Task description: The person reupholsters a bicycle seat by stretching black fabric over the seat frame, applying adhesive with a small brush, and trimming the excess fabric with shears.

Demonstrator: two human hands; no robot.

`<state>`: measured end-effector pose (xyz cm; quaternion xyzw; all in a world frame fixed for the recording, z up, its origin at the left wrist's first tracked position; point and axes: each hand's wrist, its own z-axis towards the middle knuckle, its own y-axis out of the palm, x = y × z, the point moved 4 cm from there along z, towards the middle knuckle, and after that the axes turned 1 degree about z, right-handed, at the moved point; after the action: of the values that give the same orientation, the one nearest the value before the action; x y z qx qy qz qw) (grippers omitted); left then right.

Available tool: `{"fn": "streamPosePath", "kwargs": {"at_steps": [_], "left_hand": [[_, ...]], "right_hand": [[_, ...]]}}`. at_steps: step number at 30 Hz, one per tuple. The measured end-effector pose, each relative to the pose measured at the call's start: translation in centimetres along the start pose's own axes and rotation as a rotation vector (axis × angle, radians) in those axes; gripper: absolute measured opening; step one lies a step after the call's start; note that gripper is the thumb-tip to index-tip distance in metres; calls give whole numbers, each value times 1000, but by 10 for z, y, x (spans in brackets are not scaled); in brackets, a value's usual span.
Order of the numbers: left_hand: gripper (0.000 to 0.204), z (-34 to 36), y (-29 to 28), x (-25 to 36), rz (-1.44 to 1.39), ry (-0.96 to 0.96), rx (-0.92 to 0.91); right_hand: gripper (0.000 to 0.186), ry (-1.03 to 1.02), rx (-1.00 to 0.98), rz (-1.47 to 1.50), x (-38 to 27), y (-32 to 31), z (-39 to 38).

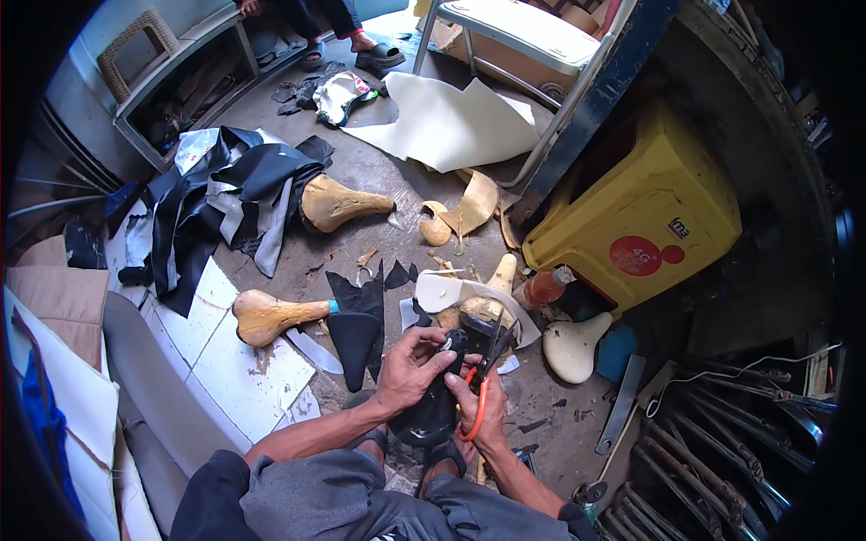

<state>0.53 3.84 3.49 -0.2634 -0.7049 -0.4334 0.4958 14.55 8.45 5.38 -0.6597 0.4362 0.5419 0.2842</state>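
A black-covered bicycle saddle (419,422) is upright between my hands, above my feet. My left hand (410,368) pinches the cover near the saddle's narrow far end, where a small white spot shows. Orange-handled scissors (483,403) are in my right hand (483,417), their dark blades pointing away from me and slightly apart. That hand's fingers also rest against the saddle's right side. Just beyond lie a white curved sheet piece (442,290) and a tan saddle (504,270). Black material scraps (355,329) lie to the left of these.
Two bare tan saddles (343,206) (262,317) lie to the left near a heap of black material (257,167). On the right are a cream saddle (570,350), a reddish jar (544,287), a yellow plastic stool (645,216) and metal frames (713,460). Another person's feet (365,50) show far off.
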Motion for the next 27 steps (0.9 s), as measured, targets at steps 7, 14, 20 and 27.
{"fn": "streamPosePath", "kwargs": {"at_steps": [7,14,20,27], "left_hand": [[17,-2,-14,-9,325,-112,81],[13,-23,-23,-40,732,7,-91],[14,-63,-16,-108,777,-85,-337],[14,-72,-9,-132,798,-79,-334]], "right_hand": [[43,142,-82,90,46,3,-11],[37,198,-28,-198,89,-39,-29],[30,-45,-196,-951,75,-117,-59],[32,-87,-457,-1418,66,-136,-80]]}}
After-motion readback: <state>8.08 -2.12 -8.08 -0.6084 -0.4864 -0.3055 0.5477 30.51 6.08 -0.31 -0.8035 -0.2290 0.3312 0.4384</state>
